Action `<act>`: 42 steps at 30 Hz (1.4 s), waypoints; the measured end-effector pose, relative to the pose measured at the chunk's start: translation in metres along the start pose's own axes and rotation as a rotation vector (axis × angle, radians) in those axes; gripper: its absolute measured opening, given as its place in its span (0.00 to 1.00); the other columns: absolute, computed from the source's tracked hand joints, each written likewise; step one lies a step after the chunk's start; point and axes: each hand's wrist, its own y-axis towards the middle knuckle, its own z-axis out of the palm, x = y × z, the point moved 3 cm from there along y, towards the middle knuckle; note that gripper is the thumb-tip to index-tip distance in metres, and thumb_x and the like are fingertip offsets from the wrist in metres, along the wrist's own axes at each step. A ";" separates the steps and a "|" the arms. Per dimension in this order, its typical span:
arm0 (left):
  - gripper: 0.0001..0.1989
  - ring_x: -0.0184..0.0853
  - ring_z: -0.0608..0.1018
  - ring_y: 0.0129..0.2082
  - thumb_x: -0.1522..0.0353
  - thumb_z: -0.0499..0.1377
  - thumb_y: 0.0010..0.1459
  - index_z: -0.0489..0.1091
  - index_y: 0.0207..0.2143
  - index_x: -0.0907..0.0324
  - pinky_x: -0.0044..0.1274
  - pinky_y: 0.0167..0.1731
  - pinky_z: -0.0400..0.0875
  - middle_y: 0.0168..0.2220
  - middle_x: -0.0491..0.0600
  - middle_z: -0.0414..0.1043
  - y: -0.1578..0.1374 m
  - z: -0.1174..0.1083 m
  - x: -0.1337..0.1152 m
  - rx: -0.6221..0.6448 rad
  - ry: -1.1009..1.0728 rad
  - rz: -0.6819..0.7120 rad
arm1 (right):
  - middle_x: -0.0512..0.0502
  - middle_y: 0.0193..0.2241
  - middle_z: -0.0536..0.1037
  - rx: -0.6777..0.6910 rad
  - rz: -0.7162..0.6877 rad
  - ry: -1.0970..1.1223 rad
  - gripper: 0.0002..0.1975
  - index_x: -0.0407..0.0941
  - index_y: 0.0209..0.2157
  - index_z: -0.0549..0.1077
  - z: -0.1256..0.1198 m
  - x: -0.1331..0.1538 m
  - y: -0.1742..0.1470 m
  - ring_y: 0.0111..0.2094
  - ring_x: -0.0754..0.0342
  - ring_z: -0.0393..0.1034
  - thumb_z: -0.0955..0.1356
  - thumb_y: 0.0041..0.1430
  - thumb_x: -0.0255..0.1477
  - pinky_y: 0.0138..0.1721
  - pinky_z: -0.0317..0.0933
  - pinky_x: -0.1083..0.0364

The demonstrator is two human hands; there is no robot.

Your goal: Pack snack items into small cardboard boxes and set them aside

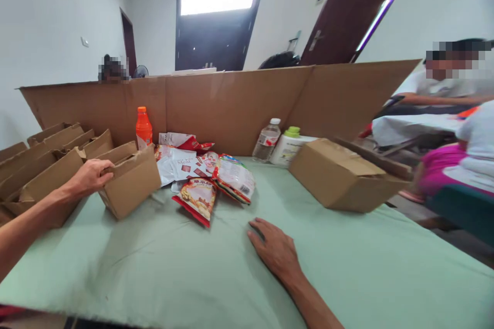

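Pile of snack packets (189,162): landmark; white, red and printed wrappers, overlapping, on a pale green cloth (165,267).

Small cardboard box (133,185): one, open-topped, standing just left of the pile.

Left hand (93,172): left of the pile, at the side of the small cardboard box, fingers curled over its upper edge and clamped on it.

Right hand (276,248): nearer the wearer than the pile and to its right; back upward, thumb and fingers slightly apart, holding nothing. Contact of the palm with the cloth: cannot be told.

Red packet (196,199): one, at the pile's near edge, lying flat.

Orange bottle (144,126): one, upright, behind the pile's left end.

Clear bottle (266,141): one, white cap, behind the pile and right of it.

White container (284,149): one, green cap, right of the pile, beside the clear bottle.

Larger cardboard box (332,177): one, well right of the pile, tilted.

Group of cardboard boxes (54,172): several, well left of the pile.

Cardboard panel (231,105): one, standing behind the pile.
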 end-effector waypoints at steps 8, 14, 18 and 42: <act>0.12 0.36 0.82 0.34 0.68 0.53 0.66 0.77 0.38 0.47 0.39 0.64 0.66 0.33 0.44 0.81 -0.158 -0.020 -0.069 -0.079 -0.130 0.352 | 0.37 0.57 0.78 0.085 0.031 -0.030 0.19 0.45 0.50 0.80 -0.004 0.000 -0.004 0.59 0.42 0.71 0.63 0.66 0.34 0.58 0.62 0.43; 0.13 0.37 0.82 0.39 0.70 0.52 0.66 0.77 0.41 0.51 0.38 0.61 0.70 0.37 0.47 0.82 -0.195 -0.007 -0.074 -0.204 -0.084 0.376 | 0.37 0.56 0.79 0.108 0.073 -0.044 0.17 0.45 0.48 0.81 -0.012 0.014 -0.001 0.59 0.41 0.71 0.63 0.65 0.31 0.58 0.62 0.42; 0.15 0.41 0.80 0.47 0.71 0.52 0.65 0.78 0.45 0.55 0.35 0.54 0.75 0.46 0.53 0.80 -0.198 0.010 -0.072 -0.256 -0.030 0.311 | 0.39 0.55 0.78 0.117 0.076 -0.023 0.11 0.43 0.48 0.78 -0.023 0.032 -0.005 0.58 0.44 0.71 0.67 0.69 0.30 0.59 0.63 0.40; 0.20 0.59 0.73 0.62 0.63 0.56 0.66 0.72 0.59 0.52 0.51 0.58 0.67 0.58 0.61 0.76 -0.218 0.039 -0.079 -0.320 0.166 0.326 | 0.40 0.45 0.85 0.725 -0.978 -0.419 0.10 0.44 0.44 0.83 -0.147 0.358 -0.023 0.50 0.45 0.79 0.69 0.65 0.23 0.51 0.65 0.49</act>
